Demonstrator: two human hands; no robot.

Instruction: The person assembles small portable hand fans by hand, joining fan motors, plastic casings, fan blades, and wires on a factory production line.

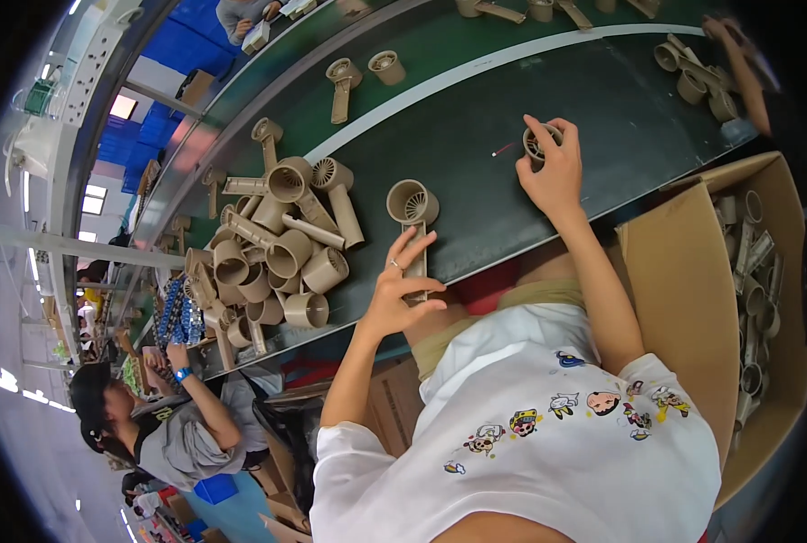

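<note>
My left hand (402, 288) is over the handle of a beige plastic housing (412, 203), shaped like a hair dryer shell with a round barrel and radial grille. Its fingers are spread, touching the handle loosely, with thumb and index finger apart. Farther right, my right hand (555, 172) grips a round beige piece with a spoked grille (534, 145) between thumb and fingers. The hand hides part of that piece. A small red piece, possibly a wire (503, 150), lies on the dark green belt (467, 127) beside it.
A heap of similar beige housings (268, 244) lies to the left. A cardboard box (684, 271) with more housings stands at my right. Across a white strip (440, 83) sit several others. One co-worker (168, 425) is at the left; another's arm (747, 81) reaches in at upper right.
</note>
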